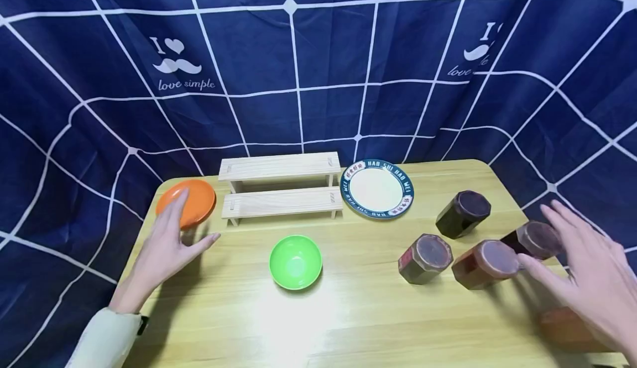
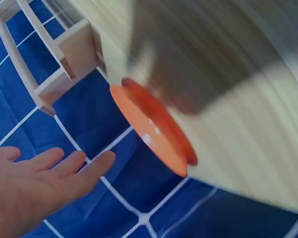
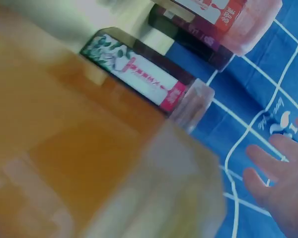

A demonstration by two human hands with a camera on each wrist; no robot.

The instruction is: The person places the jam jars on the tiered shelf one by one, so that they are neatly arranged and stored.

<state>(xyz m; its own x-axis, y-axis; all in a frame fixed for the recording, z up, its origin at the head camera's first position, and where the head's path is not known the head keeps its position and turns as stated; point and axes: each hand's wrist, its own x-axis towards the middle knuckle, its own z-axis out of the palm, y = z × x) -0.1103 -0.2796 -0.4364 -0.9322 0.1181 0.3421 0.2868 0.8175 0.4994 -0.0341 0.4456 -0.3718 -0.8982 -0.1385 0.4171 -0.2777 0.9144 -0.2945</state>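
Observation:
My left hand (image 1: 161, 252) hovers beside the orange plate (image 1: 201, 205) at the table's back left corner, thumb spread from its straight fingers, holding nothing. In the left wrist view the same hand (image 2: 39, 183) appears apart from the plate (image 2: 144, 129). On the right, my right hand (image 1: 587, 274) is held over several jars with loosely extended fingers and no object in them. Closest to it are a reddish-brown jar (image 1: 483, 266), a dark jar (image 1: 532, 240) partly behind the fingers, and an amber jar (image 3: 89, 144), mostly hidden below the hand in the head view.
A green bowl (image 1: 296, 263) sits mid-table. Behind it stands a two-step wooden rack (image 1: 281, 202), with a blue-rimmed plate (image 1: 375, 213) alongside. Two more jars, one dark (image 1: 460, 216) and one with a red label (image 1: 423, 260), stand at right. A blue curtain (image 1: 328, 58) surrounds the table.

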